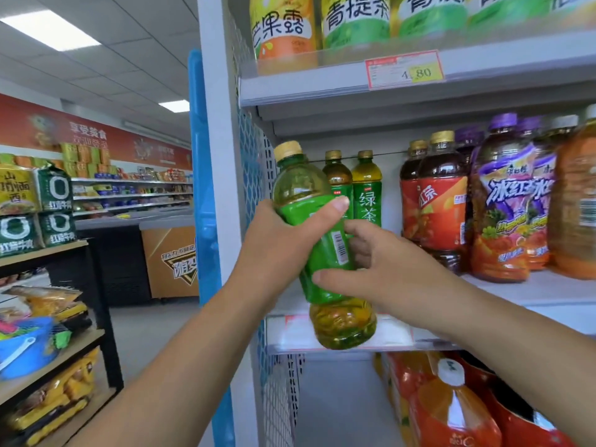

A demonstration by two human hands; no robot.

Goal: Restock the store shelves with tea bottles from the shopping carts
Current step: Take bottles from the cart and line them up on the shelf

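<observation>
Green tea bottle (pixel 319 262) held up in both hands in front of the left end of the middle shelf (pixel 516 293), not set down. It is tilted, gold cap toward the upper left, base down by the shelf's front edge strip. Left hand (pixel 287 243) wraps the upper part of the green label, thumb across the front. Right hand (pixel 383 266) grips lower on the label, thumb in front, fingers curled behind the bottle. Two matching green tea bottles (pixel 366 191) stand upright at the back of the same shelf, just behind the held one. Right of them, red-label tea bottles (pixel 435 208), then purple-cap bottles (pixel 506 208). Price tag (pixel 404 70) on the shelf edge above. Orange drink bottles (pixel 451 411) on the shelf below
</observation>
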